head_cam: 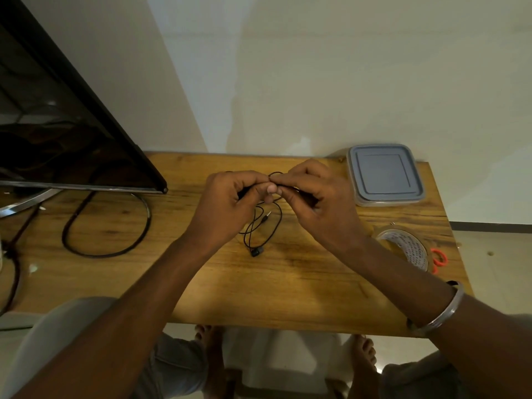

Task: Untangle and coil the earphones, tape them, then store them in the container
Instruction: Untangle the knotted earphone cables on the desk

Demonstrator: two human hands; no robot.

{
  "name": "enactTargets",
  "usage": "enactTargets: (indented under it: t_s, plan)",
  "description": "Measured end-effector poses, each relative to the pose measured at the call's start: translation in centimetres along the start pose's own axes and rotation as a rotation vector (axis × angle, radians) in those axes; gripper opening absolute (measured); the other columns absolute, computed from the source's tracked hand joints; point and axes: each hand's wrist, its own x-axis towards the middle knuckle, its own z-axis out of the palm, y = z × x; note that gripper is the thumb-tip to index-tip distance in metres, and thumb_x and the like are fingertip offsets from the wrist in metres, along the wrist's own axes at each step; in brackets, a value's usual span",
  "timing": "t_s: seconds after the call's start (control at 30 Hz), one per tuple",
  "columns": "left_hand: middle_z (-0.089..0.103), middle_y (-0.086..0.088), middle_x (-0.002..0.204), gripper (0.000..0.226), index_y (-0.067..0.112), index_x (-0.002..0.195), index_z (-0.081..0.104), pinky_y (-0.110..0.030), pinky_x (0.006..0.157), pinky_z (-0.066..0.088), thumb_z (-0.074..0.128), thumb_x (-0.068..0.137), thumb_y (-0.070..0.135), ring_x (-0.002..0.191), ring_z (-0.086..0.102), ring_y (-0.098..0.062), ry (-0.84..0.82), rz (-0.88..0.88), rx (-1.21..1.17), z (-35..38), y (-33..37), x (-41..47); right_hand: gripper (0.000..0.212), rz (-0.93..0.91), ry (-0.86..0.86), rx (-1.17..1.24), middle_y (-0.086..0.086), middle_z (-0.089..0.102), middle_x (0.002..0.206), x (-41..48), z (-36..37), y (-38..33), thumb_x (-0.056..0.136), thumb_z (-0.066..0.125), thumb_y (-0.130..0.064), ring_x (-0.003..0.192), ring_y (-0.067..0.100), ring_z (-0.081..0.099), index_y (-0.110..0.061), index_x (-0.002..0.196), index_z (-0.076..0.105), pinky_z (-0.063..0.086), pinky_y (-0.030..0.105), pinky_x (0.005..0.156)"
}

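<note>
Both hands up over middle of wooden desk point(302, 286), fingertips meeting. Left hand point(227, 205) grip closed on black earphones point(263, 226), thumb and fingers pinching the cord. Right hand point(313, 197) grip also closed on the same cord, pinch touching the left hand's pinch. A small loop of cord sticks up just above the fingertips. Rest of the cord hangs down in loose tangled loops between the hands, lower part reaching the desk; a small black earbud piece point(257, 251) lies at the bottom, metal plug point(266, 216) dangles mid-loop. Earphones not coiled, not taped.

Container point(384, 174) with grey lid on sits at far right corner of desk, closed, well apart from the hands. Clear tape roll point(408, 246) stands near right edge, beside the right forearm. Orange scissor handles point(439, 259) just behind the tape, mostly hidden. Metal bangle point(443, 311) on right wrist. Monitor point(57, 119) on left side of desk, thick black cable point(109, 226) looped under it.
</note>
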Motion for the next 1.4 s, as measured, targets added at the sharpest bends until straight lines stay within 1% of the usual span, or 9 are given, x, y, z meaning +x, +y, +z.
enactTargets:
  t_s: [0.1, 0.2, 0.37, 0.5, 0.67, 0.8, 0.9, 1.1, 1.4]
  plan:
    - [0.072, 0.006, 0.071, 0.013, 0.026, 0.093, 0.076, -0.040, 0.054, 0.050, 0.063, 0.094, 0.023, 0.060, 0.065, -0.022, -0.024, 0.001, 0.017, 0.0, -0.2, 0.0, 0.016, 0.030, 0.008, 0.006, 0.001, 0.063, 0.090, 0.2, -0.1, 0.1, 0.089, 0.075, -0.007, 0.076, -0.007, 0.052, -0.009, 0.105, 0.078, 0.037, 0.007, 0.063]
    - [0.070, 0.006, 0.069, 0.013, 0.017, 0.095, 0.077, -0.040, 0.054, 0.053, 0.064, 0.095, 0.021, 0.060, 0.065, -0.018, 0.011, -0.008, 0.040, -0.3, -0.3, 0.1, 0.008, 0.143, 0.083, 0.063, 0.000, 0.065, 0.090, 0.2, -0.1, -0.2, 0.091, 0.072, -0.010, 0.071, 0.006, 0.057, -0.012, 0.098, 0.077, 0.039, 0.019, 0.055]
    - [0.068, 0.005, 0.071, 0.011, 0.007, 0.095, 0.076, -0.008, 0.059, 0.042, 0.064, 0.094, 0.009, 0.063, 0.064, -0.003, 0.115, 0.041, 0.149, -1.5, 0.1, 0.4, 0.008, 0.336, 0.250, 0.161, -0.004, 0.068, 0.092, 0.6, -0.4, -0.3, 0.094, 0.067, -0.012, 0.080, 0.004, 0.059, -0.019, 0.097, 0.071, 0.044, 0.017, 0.066]
    - [0.068, 0.006, 0.073, 0.012, 0.009, 0.098, 0.076, -0.014, 0.065, 0.049, 0.064, 0.094, 0.010, 0.069, 0.066, -0.009, 0.164, 0.127, 0.258, -2.1, 0.2, 0.5, 0.012, 0.550, 0.294, 0.302, -0.008, 0.066, 0.086, 0.6, -0.5, 0.0, 0.098, 0.061, -0.015, 0.073, 0.010, 0.057, -0.024, 0.098, 0.069, 0.049, 0.025, 0.063]
    - [0.064, 0.018, 0.075, 0.012, 0.011, 0.099, 0.076, -0.020, 0.066, 0.052, 0.066, 0.093, 0.011, 0.071, 0.065, -0.002, 0.217, 0.157, 0.294, -2.2, 0.1, 0.6, 0.017, 0.740, 0.259, 0.398, -0.002, 0.069, 0.093, 0.9, -0.8, 0.1, 0.104, 0.051, -0.020, 0.062, 0.007, 0.056, -0.019, 0.103, 0.068, 0.043, 0.017, 0.054]
    - [0.066, 0.015, 0.073, 0.011, 0.016, 0.099, 0.075, -0.014, 0.064, 0.048, 0.066, 0.093, 0.012, 0.068, 0.065, -0.001, 0.214, 0.110, 0.235, -1.9, 0.1, 0.6, 0.027, 0.659, 0.130, 0.296, -0.002, 0.067, 0.114, 0.8, -0.9, 0.1, 0.104, 0.049, -0.037, 0.082, 0.012, 0.068, -0.025, 0.127, 0.058, 0.050, 0.020, 0.058]
    - [0.071, 0.004, 0.073, 0.010, 0.015, 0.096, 0.076, -0.023, 0.063, 0.053, 0.066, 0.093, 0.011, 0.068, 0.067, -0.009, 0.162, 0.089, 0.201, -1.3, 0.3, 0.4, 0.049, 0.476, -0.026, 0.177, -0.012, 0.063, 0.123, 0.4, -0.5, -0.4, 0.097, 0.061, -0.042, 0.090, 0.006, 0.067, -0.031, 0.142, 0.046, 0.055, 0.019, 0.065]
    - [0.071, 0.007, 0.077, 0.010, 0.010, 0.094, 0.077, -0.027, 0.062, 0.054, 0.067, 0.093, 0.011, 0.069, 0.068, -0.010, 0.078, 0.098, 0.161, -1.0, 0.3, 0.3, 0.012, 0.228, -0.032, 0.125, -0.006, 0.074, 0.089, 0.1, 0.1, -0.6, 0.093, 0.071, -0.013, 0.078, 0.006, 0.066, -0.011, 0.103, 0.075, 0.045, 0.012, 0.068]
    - [0.071, 0.011, 0.080, 0.010, 0.007, 0.098, 0.076, -0.014, 0.066, 0.051, 0.069, 0.091, 0.010, 0.072, 0.069, -0.004, 0.113, 0.111, 0.189, -1.7, 0.2, 0.5, 0.008, 0.325, 0.188, 0.147, -0.005, 0.072, 0.083, 0.3, -0.3, -0.7, 0.095, 0.067, -0.014, 0.073, 0.006, 0.063, -0.014, 0.097, 0.075, 0.045, 0.016, 0.062]
